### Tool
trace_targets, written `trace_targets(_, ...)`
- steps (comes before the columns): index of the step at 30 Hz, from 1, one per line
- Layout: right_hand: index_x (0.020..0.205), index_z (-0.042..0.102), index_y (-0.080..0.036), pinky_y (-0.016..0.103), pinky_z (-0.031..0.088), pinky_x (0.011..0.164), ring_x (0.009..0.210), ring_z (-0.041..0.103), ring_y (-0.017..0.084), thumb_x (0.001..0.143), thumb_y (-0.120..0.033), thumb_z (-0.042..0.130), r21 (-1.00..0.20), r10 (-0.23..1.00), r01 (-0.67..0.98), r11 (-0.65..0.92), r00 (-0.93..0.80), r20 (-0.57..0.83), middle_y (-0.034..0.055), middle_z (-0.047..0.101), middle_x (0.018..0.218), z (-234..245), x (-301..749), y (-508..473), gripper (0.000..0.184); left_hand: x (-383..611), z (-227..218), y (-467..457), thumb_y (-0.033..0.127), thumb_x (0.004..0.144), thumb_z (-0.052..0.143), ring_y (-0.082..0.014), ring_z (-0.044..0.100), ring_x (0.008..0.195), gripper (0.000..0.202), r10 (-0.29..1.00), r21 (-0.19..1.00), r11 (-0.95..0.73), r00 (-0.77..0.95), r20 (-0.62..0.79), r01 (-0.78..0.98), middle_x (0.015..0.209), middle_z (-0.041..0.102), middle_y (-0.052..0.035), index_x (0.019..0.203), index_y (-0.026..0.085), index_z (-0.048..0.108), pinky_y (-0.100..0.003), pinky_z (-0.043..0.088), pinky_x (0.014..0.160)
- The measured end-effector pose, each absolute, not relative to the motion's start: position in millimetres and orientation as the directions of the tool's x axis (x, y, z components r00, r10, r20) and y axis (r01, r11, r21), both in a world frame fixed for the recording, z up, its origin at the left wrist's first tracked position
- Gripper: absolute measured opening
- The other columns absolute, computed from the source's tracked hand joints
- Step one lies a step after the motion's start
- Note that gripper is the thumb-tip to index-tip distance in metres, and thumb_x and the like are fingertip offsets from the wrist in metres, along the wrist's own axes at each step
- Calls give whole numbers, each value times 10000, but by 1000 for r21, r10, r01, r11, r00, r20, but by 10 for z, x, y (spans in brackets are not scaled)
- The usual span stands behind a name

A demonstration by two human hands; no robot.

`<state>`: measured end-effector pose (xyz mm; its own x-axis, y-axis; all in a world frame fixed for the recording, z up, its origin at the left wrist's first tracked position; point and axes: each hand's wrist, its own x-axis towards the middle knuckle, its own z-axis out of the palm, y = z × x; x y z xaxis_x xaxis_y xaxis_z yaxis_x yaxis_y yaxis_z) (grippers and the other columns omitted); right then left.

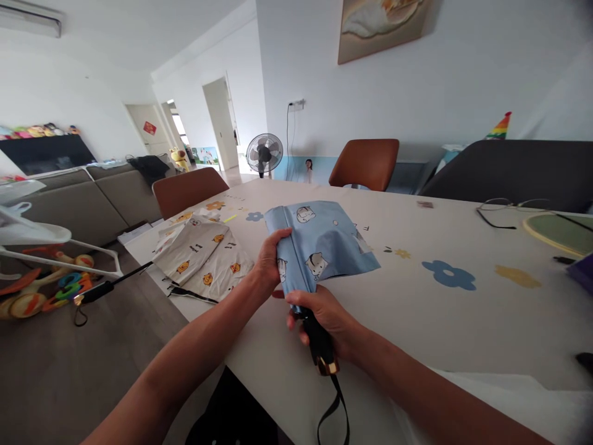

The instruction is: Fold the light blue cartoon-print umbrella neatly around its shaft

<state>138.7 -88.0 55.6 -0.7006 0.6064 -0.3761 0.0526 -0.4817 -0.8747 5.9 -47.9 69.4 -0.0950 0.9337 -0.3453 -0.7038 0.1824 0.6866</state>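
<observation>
A blue folding umbrella (324,238) printed with white cartoon animals is held over the table, its canopy collapsed and partly wrapped. My left hand (271,259) is closed around the folded fabric, thumb on top. Lower down, my right hand (327,318) grips the base of the canopy and the black handle, which ends in a gold-coloured cap with a hanging black strap. To the left lies a cream umbrella (204,253) with orange cartoon prints, loosely folded, its black shaft and handle sticking out past the table edge.
The white table (398,327) bears flower prints. Glasses (504,213), a round green mat (560,232) and a purple object (582,275) lie at the right. Brown chairs (365,164) and a dark chair (514,170) stand behind; a fan (264,154) is farther back. Toys (65,287) sit on the floor.
</observation>
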Motion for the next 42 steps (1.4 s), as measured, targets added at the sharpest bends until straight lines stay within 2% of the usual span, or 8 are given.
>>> trace_targets(8, 842, 525, -148, 168, 349, 313, 355, 449, 72, 693, -261, 591, -834, 591, -1, -552, -706, -390, -37, 514, 491, 583, 1380, -892, 198, 17, 665, -475, 347, 674, 593, -212, 632, 657, 312, 965, 666, 141, -48, -257, -733, 662, 638, -59, 863, 100, 603, -348, 529, 677)
trace_targets(13, 872, 539, -137, 241, 520, 480, 629, 610, 143, 647, -197, 642, -843, 703, -190, -503, -657, -272, 40, 609, 777, 547, 1338, -934, 255, 31, 640, -475, 362, 664, 596, -228, 636, 667, 344, 951, 648, 203, -8, -308, -734, 663, 647, -70, 880, 94, 602, -370, 529, 694)
trace_targets(17, 754, 506, -143, 177, 380, 320, 361, 453, 69, 696, -223, 587, -836, 656, -83, -543, -664, -360, -30, 507, 512, 548, 1341, -951, 128, -4, 627, -433, 346, 666, 600, -221, 637, 670, 347, 958, 664, 184, -19, -287, -725, 700, 659, -75, 910, 100, 604, -359, 532, 690)
trace_targets(25, 708, 465, -157, 162, 360, 313, 346, 397, 39, 713, -229, 581, -747, 579, -69, -662, -680, -450, -53, 472, 527, 428, 1299, -984, 137, -435, 372, 5, 173, 615, 619, -169, 602, 608, 159, 797, 934, -3, -566, -213, -356, 672, 628, -62, 754, 100, 596, -312, 507, 657)
trace_targets(32, 717, 417, -181, 192, 412, 340, 329, 470, 92, 757, -294, 543, -743, 528, 1, -669, -702, -477, -45, 489, 429, 374, 1311, -963, 175, -570, 384, 60, 62, 667, 430, -86, 571, 710, 259, 662, 981, -171, -748, 47, -89, 788, 618, -18, 880, 132, 560, -247, 426, 782)
trace_targets(35, 689, 430, -167, 222, 461, 378, 338, 480, 95, 752, -280, 551, -747, 523, -8, -665, -718, -458, -39, 488, 422, 353, 1312, -947, 177, -393, 515, 50, 110, 662, 478, -118, 573, 783, 215, 751, 972, -197, -618, 235, 129, 821, 638, -23, 834, 147, 601, -260, 414, 794)
trace_targets(38, 686, 423, -170, 224, 463, 371, 346, 490, 102, 751, -278, 559, -738, 510, -1, -675, -724, -465, -36, 489, 428, 360, 1315, -943, 186, -71, 643, 92, 133, 687, 465, -148, 578, 822, 218, 899, 824, -269, -177, 401, 499, 848, 656, -41, 827, 147, 631, -273, 419, 795)
trace_targets(42, 722, 439, -162, 229, 477, 370, 353, 466, 79, 723, -236, 594, -728, 540, -75, -682, -722, -432, -53, 482, 462, 365, 1321, -946, 172, 403, 745, 148, 81, 707, 384, -147, 548, 988, 390, 835, 500, -537, 514, 197, 679, 1052, 635, -24, 992, 188, 627, -264, 380, 882)
